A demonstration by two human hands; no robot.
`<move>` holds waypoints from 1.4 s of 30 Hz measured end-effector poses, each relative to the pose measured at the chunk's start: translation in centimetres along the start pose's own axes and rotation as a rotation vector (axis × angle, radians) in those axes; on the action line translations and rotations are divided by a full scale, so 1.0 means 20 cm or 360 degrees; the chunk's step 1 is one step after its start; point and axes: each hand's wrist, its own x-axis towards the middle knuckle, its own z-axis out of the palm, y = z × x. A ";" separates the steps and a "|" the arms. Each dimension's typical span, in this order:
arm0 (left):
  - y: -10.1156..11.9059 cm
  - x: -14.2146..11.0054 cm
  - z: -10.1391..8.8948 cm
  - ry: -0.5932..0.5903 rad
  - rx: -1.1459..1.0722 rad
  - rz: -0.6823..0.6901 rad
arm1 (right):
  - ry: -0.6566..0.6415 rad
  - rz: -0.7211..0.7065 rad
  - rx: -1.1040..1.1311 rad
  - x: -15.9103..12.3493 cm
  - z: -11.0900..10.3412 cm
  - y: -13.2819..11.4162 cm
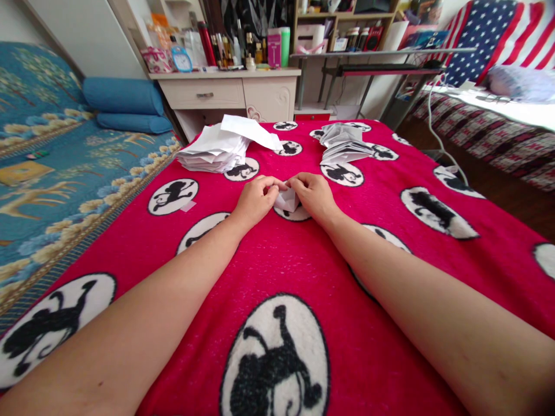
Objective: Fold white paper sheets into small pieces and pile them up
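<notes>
Between my two hands, low over the red cloth, is a small folded piece of white paper [287, 201]. My left hand [256, 197] pinches its left side with thumb and forefinger. On the other side my right hand [313, 195] is closed on the paper's upper right part, its fingertips close to those of the left. The fingers cover part of the folds. Farther off to the left lies a thick, uneven stack of white paper sheets [217, 147], its top sheet askew. Beyond my right hand sits a pile of folded papers [344, 143].
A red cloth [277, 260] with black figures in white ovals covers the surface. A small paper scrap [188, 206] lies at left. Behind stand a cabinet [203, 93] crowded with bottles and a desk [381, 56]. A blue-covered couch [87, 150] is at left, a bed [498, 121] at right.
</notes>
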 end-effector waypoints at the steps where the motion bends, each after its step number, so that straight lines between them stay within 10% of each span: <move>1: 0.00 0.00 0.00 0.0003 0.0001 0.0002 | 0.0002 0.0002 -0.0003 0.00 0.00 0.00; 42: -0.01 0.00 0.01 0.0022 0.0001 0.0027 | 0.0013 0.0002 0.0001 0.00 0.00 -0.01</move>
